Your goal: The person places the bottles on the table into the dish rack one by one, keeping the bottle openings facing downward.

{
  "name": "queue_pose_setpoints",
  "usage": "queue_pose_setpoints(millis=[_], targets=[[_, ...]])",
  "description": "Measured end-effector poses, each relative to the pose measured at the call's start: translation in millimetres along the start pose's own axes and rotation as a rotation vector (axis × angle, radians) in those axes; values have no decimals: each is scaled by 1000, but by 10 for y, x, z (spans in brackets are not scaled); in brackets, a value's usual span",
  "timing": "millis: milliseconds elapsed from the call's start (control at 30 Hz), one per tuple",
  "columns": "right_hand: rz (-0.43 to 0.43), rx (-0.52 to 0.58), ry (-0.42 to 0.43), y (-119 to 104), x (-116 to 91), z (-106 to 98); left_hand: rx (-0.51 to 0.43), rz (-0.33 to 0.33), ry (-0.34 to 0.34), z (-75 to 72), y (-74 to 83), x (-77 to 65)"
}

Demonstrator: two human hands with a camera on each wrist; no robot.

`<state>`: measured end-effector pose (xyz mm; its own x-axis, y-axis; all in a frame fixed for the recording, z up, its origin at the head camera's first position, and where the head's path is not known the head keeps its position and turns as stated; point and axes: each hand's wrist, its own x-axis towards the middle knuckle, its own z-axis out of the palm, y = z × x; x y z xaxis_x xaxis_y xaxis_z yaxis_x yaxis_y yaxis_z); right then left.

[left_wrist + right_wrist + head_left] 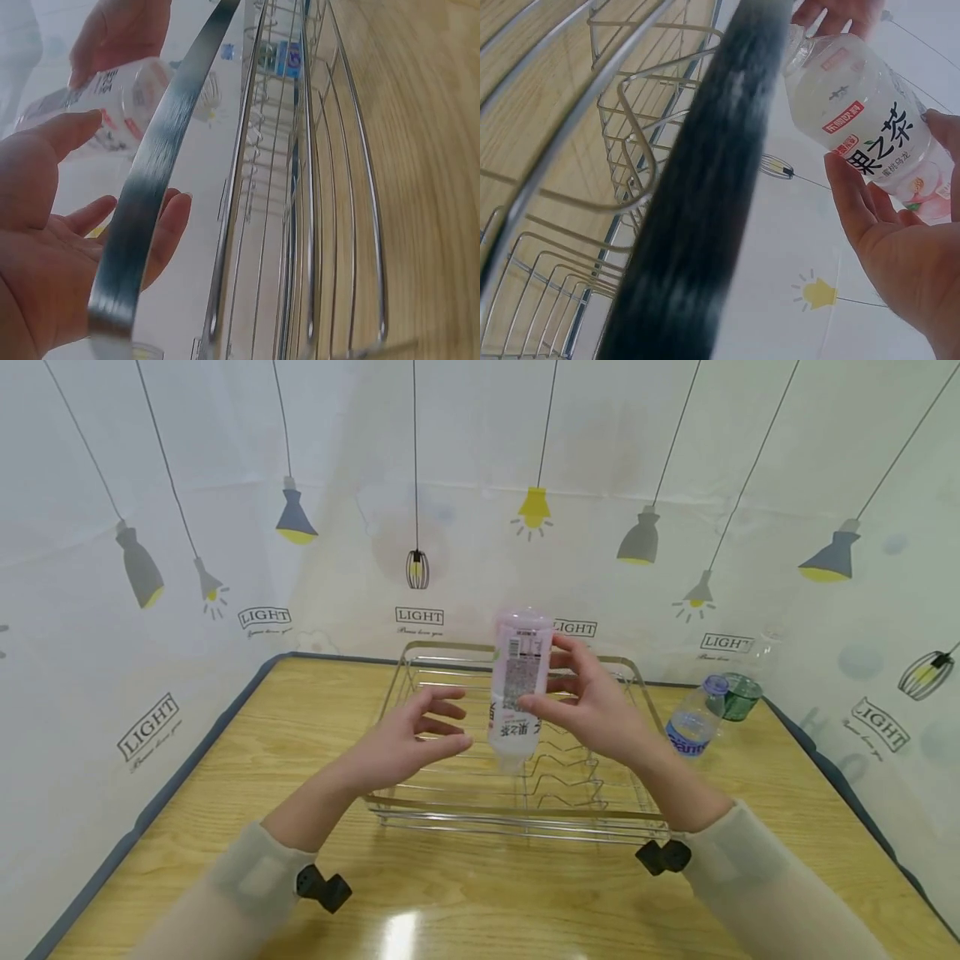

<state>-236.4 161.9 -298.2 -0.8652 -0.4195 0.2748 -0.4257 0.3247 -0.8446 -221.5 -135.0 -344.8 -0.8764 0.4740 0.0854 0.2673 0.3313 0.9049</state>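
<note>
A wire dish rack [517,802] sits on a wooden table [225,827], with nothing visible inside it but its own metal dividers. Above the rack, the person's right hand [592,702] grasps a clear plastic bottle [517,685] upside down, its neck pointing towards the rack; fingers and thumb curl round its middle. The bottle is pale and see-through, with a pinkish-white label bearing a barcode, a red tag and large dark printed characters (the right wrist view also shows a peach picture on it). Whether it holds liquid cannot be told. The left hand [408,739] hovers just beside the bottle, fingers spread and relaxed, gripping nothing. To the right of the rack, near the table's far edge, a small water bottle [693,718] with a blue label stands beside a green glass cup [741,696].
</note>
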Motion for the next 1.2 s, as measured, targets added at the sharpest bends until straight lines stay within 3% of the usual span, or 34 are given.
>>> queue_pose_setpoints(millis=[233, 533, 833, 1200], targets=[[8, 13, 27, -14, 57, -92, 59, 27, 73, -289, -90, -236], [23, 26, 69, -145, 235, -158, 176, 39, 233, -536, -256, -479], [39, 66, 133, -265, 504, -141, 232, -54, 177, -496, -492, -595], [12, 141, 154, -274, 899, 43, 198, -120, 170, -394, -611, -552]])
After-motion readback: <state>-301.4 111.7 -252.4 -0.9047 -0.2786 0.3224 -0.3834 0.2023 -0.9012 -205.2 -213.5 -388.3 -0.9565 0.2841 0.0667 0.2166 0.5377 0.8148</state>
